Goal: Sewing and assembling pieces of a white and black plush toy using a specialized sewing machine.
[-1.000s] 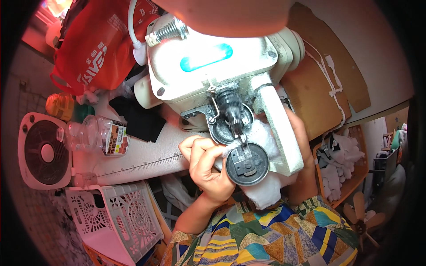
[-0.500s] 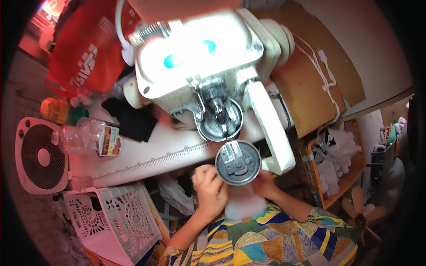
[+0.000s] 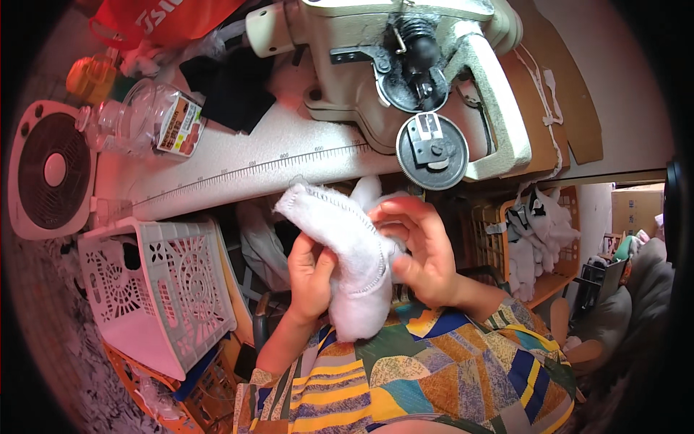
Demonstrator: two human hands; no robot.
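In front of my lap I hold a white fleecy sock-shaped piece [image 3: 350, 246], with a dark stitched seam curving along it. My left hand [image 3: 311, 278] is closed on its left side, thumb on top. My right hand [image 3: 426, 253] has its fingers bent around the right edge, where more white fabric shows between them. Above and beyond my hands stands a cream sewing machine [image 3: 340, 87] with a round toothed metal disc [image 3: 434, 152]. Dark lint clings around its needle area. The piece is apart from the disc.
A pale table edge with a ruler scale [image 3: 289, 159] runs left of the machine. On it are a clear plastic jar [image 3: 148, 116] and black cloth [image 3: 231, 87]. A box fan [image 3: 52, 170] and white crate [image 3: 159, 296] stand left; an orange basket [image 3: 564, 253] of white pieces is right.
Both hands have come away from the disc, down towards me, bringing the white piece into fuller sight. My view has shifted, so the machine now sits higher and further right.
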